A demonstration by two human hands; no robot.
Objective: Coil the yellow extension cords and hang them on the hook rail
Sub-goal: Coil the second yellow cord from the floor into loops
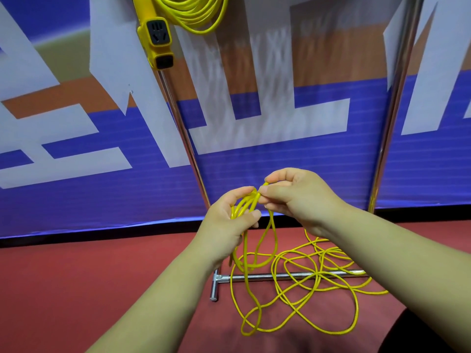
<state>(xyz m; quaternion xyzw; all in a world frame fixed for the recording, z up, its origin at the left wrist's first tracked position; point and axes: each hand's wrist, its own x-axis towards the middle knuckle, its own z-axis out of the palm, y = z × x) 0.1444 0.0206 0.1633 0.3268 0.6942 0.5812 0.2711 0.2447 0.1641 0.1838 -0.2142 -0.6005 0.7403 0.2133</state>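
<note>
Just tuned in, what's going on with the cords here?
A person is coiling a yellow cord: the left hand holds a few gathered loops, the right hand pinches the cord at their top. Most of it lies loose on the red floor. Another coil, with its socket block, already hangs above.

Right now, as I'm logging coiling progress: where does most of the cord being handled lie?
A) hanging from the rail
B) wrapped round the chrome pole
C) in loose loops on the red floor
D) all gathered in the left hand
C: the yellow cord sprawls in loose loops on the red floor across the chrome base bar; the left hand holds only a few loops, and the right hand pinches a strand.
</note>
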